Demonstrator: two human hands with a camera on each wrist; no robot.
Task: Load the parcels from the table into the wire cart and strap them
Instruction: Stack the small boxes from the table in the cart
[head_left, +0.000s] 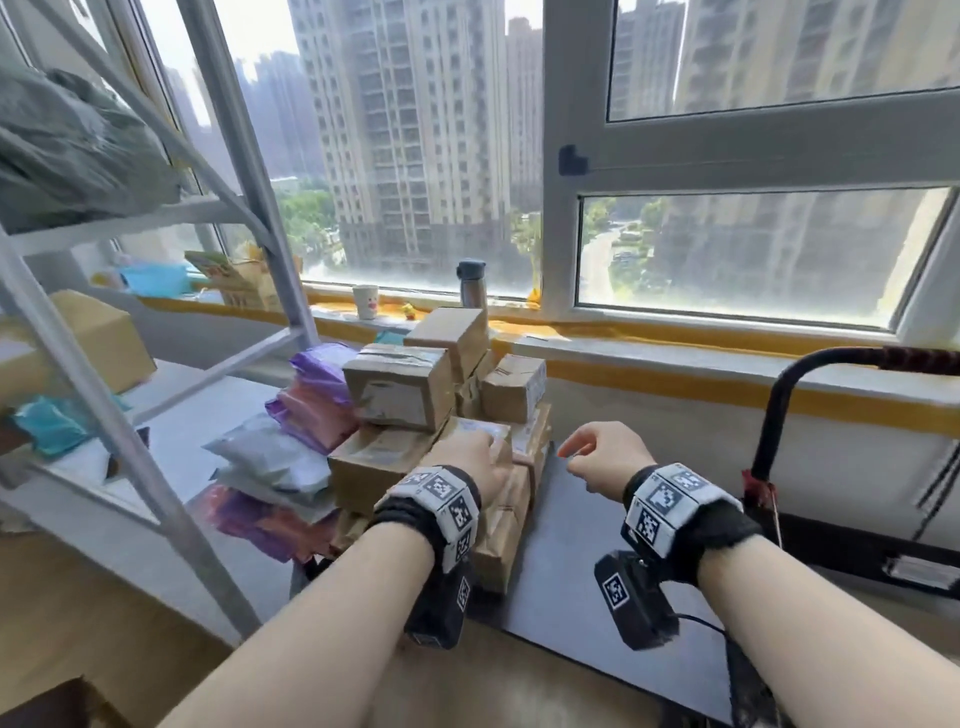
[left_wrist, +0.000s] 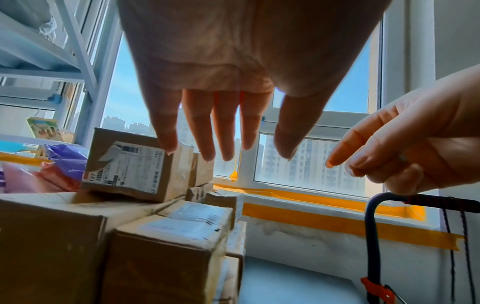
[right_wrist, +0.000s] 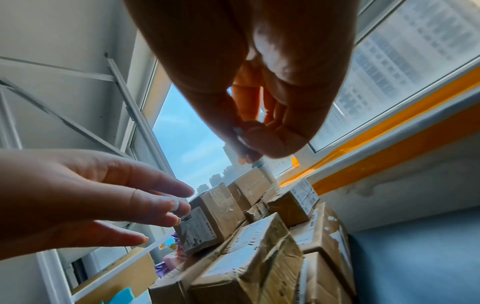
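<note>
Left hand (head_left: 470, 462) reaches flat-fingered over the stacked boxes (head_left: 415, 415), its grip empty, while the right hand (head_left: 602, 457) hangs loosely curled, empty.

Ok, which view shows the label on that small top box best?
Left wrist: the label on the small box faces the camera, print visible. Right wrist shows it slanted and smaller; head view shows it blurred.

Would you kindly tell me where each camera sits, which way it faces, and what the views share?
Head: on the head, looking down at the stacked boxes before the window; both forearms show, left hand and right hand.
Left wrist: under the left hand, facing boxes and window.
Right wrist: under the right hand, tilted toward the boxes.
Shared: each wrist view shows the other hand; all show the labelled box.
</note>
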